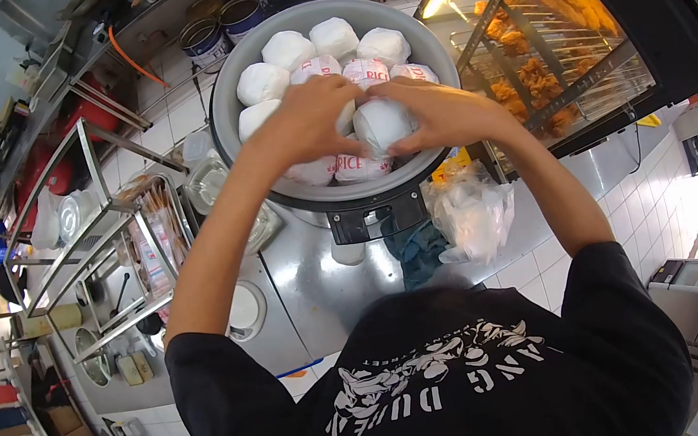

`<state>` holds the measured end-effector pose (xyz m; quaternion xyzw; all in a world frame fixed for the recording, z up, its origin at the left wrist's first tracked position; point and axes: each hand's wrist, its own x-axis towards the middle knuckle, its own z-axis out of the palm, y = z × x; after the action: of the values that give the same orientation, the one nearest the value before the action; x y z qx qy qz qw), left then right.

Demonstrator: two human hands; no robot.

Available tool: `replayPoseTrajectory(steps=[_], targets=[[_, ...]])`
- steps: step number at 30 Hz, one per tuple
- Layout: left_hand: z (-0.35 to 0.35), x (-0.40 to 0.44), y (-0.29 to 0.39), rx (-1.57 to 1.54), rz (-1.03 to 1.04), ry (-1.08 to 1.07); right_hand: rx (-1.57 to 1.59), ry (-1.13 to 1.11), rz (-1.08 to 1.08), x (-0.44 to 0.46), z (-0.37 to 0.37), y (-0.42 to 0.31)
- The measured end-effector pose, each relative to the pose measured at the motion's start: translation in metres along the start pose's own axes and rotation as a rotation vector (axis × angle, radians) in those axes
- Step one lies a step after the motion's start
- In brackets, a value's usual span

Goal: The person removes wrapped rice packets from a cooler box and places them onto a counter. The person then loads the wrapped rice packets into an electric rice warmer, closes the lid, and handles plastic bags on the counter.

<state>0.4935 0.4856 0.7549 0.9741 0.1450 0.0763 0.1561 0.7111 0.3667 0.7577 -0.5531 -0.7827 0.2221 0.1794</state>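
Note:
A large round grey pot point(223, 100), looking like a rice warmer, holds several paper-wrapped rice bundles. Some are plain white, such as the bundle point(333, 39) at the far side; others carry red "RICE" print, like the bundle point(367, 73) near the middle. Both my hands are cupped about one white wrapped rice bundle point(385, 126) on top, near the pot's near side. My left hand point(306, 124) curves along its left, thumb and fingertips at its edge. My right hand point(451, 111) wraps its right side. The left palm is hidden from above.
A lit display case point(539, 29) with fried chicken stands close on the right. Left are a metal rack point(98, 232) and plastic containers point(209, 181). A clear plastic bag point(477, 210) and a dark green cloth point(418, 253) lie on the steel counter point(315, 293).

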Motion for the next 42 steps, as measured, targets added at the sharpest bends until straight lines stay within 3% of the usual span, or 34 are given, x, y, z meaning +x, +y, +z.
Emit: replayPoseTrajectory(steps=[5, 8, 11, 14, 20, 23, 26, 29, 32, 35, 38, 39, 41, 42], targets=[[-0.001, -0.001, -0.013, 0.012, -0.154, -0.097, -0.083, -0.21, 0.127, 0.014, -0.004, -0.018], [-0.014, 0.007, -0.016, -0.061, -0.191, -0.208, -0.117, -0.194, 0.129, 0.012, -0.002, -0.022], [-0.003, 0.019, -0.024, -0.041, -0.243, -0.162, -0.13, -0.169, 0.028, 0.017, 0.004, -0.008], [0.005, 0.021, -0.006, 0.181, -0.306, -0.186, -0.01, -0.222, 0.076, 0.02, -0.02, -0.002], [-0.01, 0.015, -0.033, -0.161, -0.224, -0.031, 0.15, -0.027, 0.128, 0.016, -0.053, -0.005], [-0.034, -0.008, -0.029, -0.206, -0.207, 0.286, 0.18, -0.007, 0.174, 0.023, -0.055, -0.023], [-0.054, -0.035, -0.025, -0.085, -0.302, 0.195, 0.097, -0.033, 0.087, 0.044, -0.028, -0.026], [-0.052, -0.044, -0.025, 0.145, -0.561, 0.113, -0.001, 0.034, 0.079, 0.084, 0.009, -0.031], [-0.031, -0.051, -0.049, 0.145, -0.552, 0.215, -0.107, 0.162, 0.147, 0.125, 0.038, -0.024], [-0.015, -0.053, -0.057, 0.285, -0.459, 0.337, -0.266, 0.062, 0.136, 0.136, 0.04, -0.021], [-0.02, -0.042, -0.035, 0.256, -0.211, 0.429, -0.078, -0.037, 0.07, 0.128, 0.0, 0.01], [-0.018, -0.035, -0.03, 0.213, -0.185, 0.379, -0.044, -0.059, 0.018, 0.13, -0.011, 0.027], [-0.012, -0.023, -0.02, 0.129, -0.141, 0.267, -0.264, -0.223, 0.147, 0.123, -0.014, 0.029], [0.002, -0.016, -0.026, 0.242, -0.071, 0.321, -0.327, -0.234, 0.152, 0.115, -0.004, 0.035]])
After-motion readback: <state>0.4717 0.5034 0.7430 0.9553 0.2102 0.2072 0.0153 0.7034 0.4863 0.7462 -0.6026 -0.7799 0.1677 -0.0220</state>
